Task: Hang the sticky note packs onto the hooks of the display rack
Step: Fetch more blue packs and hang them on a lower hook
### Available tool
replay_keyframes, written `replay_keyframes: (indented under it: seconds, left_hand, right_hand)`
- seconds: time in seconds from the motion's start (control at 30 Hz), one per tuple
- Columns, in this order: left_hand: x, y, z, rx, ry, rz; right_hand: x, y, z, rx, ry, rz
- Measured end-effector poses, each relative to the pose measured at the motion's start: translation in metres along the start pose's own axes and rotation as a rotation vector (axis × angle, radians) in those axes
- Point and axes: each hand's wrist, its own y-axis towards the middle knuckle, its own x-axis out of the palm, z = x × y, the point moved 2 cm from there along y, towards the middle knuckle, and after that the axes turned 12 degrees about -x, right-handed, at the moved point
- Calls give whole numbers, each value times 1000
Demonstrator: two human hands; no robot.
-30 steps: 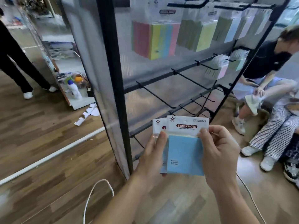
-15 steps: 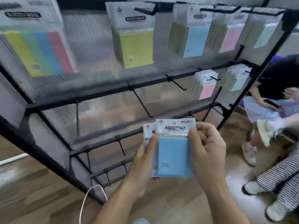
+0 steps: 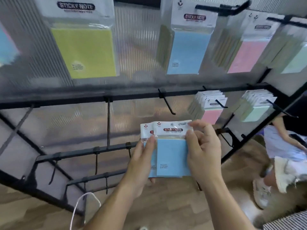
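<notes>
I hold blue sticky note packs (image 3: 171,156) in front of the black display rack (image 3: 132,95). My left hand (image 3: 142,161) grips the stack at its left edge, thumb on the front. My right hand (image 3: 202,150) pinches the white header of the front pack at its right side. An empty hook (image 3: 167,103) juts out from the middle bar just above the packs. Yellow (image 3: 84,50), blue (image 3: 186,50) and pink (image 3: 244,53) packs hang on the top row. Small pink (image 3: 211,105) and green (image 3: 255,107) stacks hang on the middle row at right.
Lower bars carry several empty hooks (image 3: 96,163) at left. A person (image 3: 282,156) sits on the wooden floor at right, close to the rack's right post (image 3: 259,130). A white cable (image 3: 78,208) loops near my left forearm.
The view has swung closer to the rack, which now fills the frame. My hands have raised the blue packs toward the middle row. My right fingers have shifted up onto the front pack's header.
</notes>
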Motion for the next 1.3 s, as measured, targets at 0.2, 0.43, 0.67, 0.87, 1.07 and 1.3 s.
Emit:
replay_keyframes:
  seconds: [0.2, 0.43, 0.67, 0.87, 1.07, 1.3]
  left_hand:
    - [2, 22, 6, 14, -55, 145]
    - [-12, 30, 5, 43, -89, 371]
    - [-7, 25, 2, 61, -138, 467]
    - [-4, 26, 0, 59, -163, 519]
    - [-7, 25, 3, 35, -150, 538]
    - [-1, 32, 12, 81, -145, 462]
  right_hand:
    - [-3, 29, 29, 19, 15, -70]
    - [1, 53, 61, 55, 44, -152]
    - [1, 59, 77, 53, 40, -198]
    - [4, 63, 88, 9, -20, -264]
    - [15, 80, 91, -20, -110, -399]
    - [35, 111, 97, 35, -109, -519]
